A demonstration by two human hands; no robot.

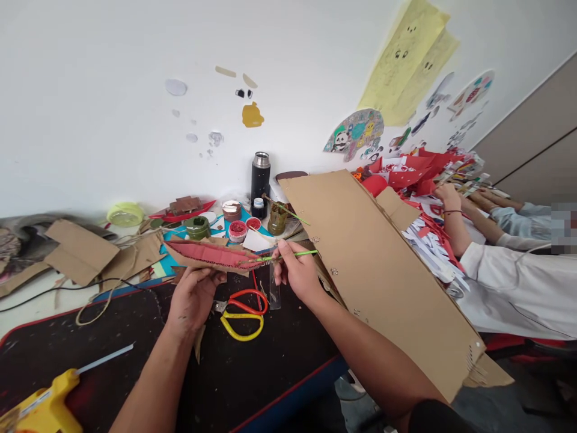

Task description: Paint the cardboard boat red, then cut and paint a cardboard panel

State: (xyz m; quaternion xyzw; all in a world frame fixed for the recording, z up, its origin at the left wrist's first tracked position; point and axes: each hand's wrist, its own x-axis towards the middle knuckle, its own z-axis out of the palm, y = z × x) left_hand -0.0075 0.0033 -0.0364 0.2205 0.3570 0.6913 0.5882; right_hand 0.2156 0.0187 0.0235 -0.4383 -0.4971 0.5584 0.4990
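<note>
A boat-shaped cardboard piece [207, 254], painted red on the inside, rests in my left hand [193, 297], which grips it from below. My right hand [295, 272] pinches a thin green-handled paintbrush [295, 255], its tip at the right end of the boat's red inside. Beneath the boat lie scissors [243, 316] with one red and one yellow handle. Behind it stand small paint jars: a green one [197, 227], a pink-red one [238, 231] and a brown one [231, 210]. A murky glass jar [276, 219] has another brush [291, 213] leaning out of it.
A yellow glue gun [47, 406] lies front left. One large cardboard sheet [383, 276] slants across the right side. Cardboard scraps [81, 252] and a cord lie left. A black thermos [261, 180] stands by the wall. Other people's arms [457, 222] are at the right among red and white paper.
</note>
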